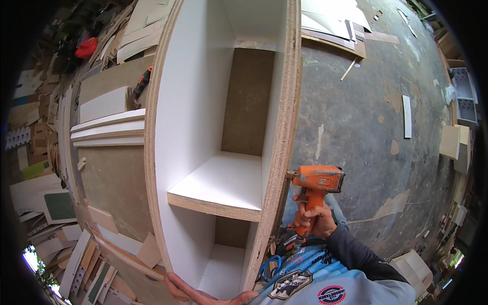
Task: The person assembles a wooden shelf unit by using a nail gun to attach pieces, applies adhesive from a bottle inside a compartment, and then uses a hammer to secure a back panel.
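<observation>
White-lined, wood-edged tall cabinet (195,91) extends centrally before the person, divided by a white rectangular shelf (218,183). An orange pistol-shaped power tool (320,178), clasped in the right hand (316,219), apparently aims at the cabinet's right wall (281,127); the left hand (190,293) touches its near end, seemingly steadying it, exact grip unclear.

Through my camera, the cabinet (190,96) has a shelf (221,183) in it, boards (109,127) to its left and the drill (320,179) at its right side. Farther right, a strip (406,117) lies on the floor (351,117).
</observation>
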A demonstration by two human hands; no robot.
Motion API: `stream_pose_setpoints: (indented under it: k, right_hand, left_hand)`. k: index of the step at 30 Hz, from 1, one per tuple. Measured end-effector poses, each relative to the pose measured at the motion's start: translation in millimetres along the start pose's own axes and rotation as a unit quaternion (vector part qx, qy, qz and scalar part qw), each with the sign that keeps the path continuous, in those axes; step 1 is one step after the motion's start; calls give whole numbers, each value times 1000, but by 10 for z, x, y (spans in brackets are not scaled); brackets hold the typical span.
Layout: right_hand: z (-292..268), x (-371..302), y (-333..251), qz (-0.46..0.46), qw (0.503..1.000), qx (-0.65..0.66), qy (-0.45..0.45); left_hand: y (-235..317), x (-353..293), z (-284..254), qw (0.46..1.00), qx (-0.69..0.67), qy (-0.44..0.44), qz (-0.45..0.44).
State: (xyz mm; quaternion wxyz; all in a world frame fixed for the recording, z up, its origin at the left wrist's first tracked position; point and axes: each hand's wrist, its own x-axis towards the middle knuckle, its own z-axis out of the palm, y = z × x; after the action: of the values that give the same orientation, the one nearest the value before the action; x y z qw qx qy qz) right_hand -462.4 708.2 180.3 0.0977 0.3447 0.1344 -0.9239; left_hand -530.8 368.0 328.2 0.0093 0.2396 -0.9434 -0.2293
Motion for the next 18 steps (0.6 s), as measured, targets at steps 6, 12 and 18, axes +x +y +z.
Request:
stream_pose_setpoints:
  k: [6,12,18]
  right_hand:
    - [16,10,-15,6,999,-34,-1]
    - [-21,23,-10,10,999,-31,-7]
    - [-33,20,-7,13,1000,-7,0]
  left_hand:
    - [20,3,-25,1000,0,-8,6]
    - [32,6,-32,1000,2,-15,9]
    - [43,-1,-56,1000,5,-22,10]
